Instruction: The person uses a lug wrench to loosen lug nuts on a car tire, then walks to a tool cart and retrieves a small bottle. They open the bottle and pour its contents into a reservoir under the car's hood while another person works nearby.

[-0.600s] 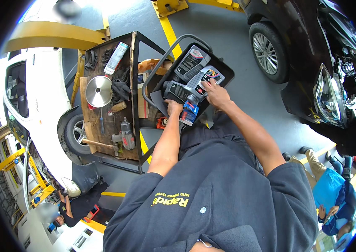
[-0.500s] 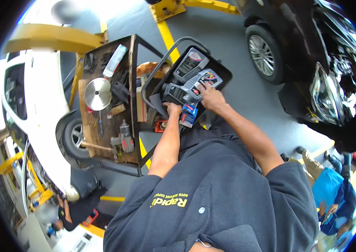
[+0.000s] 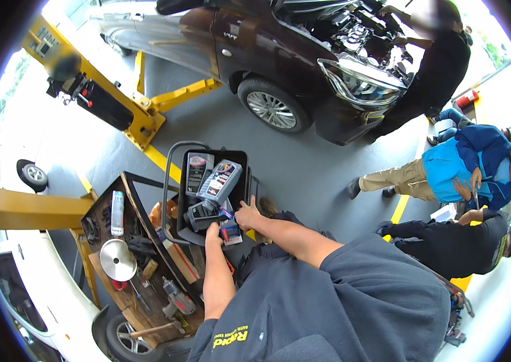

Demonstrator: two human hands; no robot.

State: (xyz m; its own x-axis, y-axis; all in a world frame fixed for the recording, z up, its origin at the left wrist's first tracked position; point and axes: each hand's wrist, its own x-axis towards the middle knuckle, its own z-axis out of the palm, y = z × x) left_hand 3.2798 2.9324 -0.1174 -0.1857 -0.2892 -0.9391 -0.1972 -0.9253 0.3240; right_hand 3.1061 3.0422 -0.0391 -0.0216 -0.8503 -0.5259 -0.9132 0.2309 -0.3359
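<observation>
A black plastic bin [image 3: 242, 158] with a raised carrying handle stands in front of me. Several grey motor oil bottles [image 3: 220, 182] lie in it, one of them at the near left [image 3: 203, 212]. My left hand [image 3: 213, 234] is closed on the bin's near edge, its fingertips partly hidden. Just right of it sits a small blue-and-white box [image 3: 229, 233]. At the near right corner my right hand [image 3: 247, 214] grips the rim, with one finger stretched along the outer side.
Left of the bin, a tool cart [image 3: 159, 289] carries an impact wrench [image 3: 178, 300], a hammer [image 3: 156, 329], a metal disc [image 3: 118, 260] and a spray can [image 3: 117, 213]. A yellow lift post [image 3: 143, 123] and dark car [image 3: 207, 42] stand beyond. Several people [image 3: 448, 151] are at right.
My right hand has left the oil bottle and moved to the bin's near right rim. The left hand stays at the near edge. My view has swung right toward the dark car.
</observation>
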